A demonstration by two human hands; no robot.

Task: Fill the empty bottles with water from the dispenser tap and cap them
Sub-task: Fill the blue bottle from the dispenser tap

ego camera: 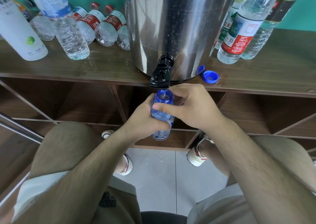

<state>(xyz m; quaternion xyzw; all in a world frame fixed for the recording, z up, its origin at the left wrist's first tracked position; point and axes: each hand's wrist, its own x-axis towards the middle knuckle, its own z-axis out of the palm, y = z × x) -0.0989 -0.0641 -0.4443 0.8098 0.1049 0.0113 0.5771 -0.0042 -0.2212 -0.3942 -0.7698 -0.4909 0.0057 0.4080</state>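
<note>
At centre frame, left hand (145, 121) and right hand (194, 108) both grasp the blue bottle (161, 115) under the tap (160, 75), apparently barely filled (blue cap (210, 76) lies to the right), uncapped.

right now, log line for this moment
filling | blue bottle uncapped under tap | left hand, right hand grip it | blue cap on shelf
</note>
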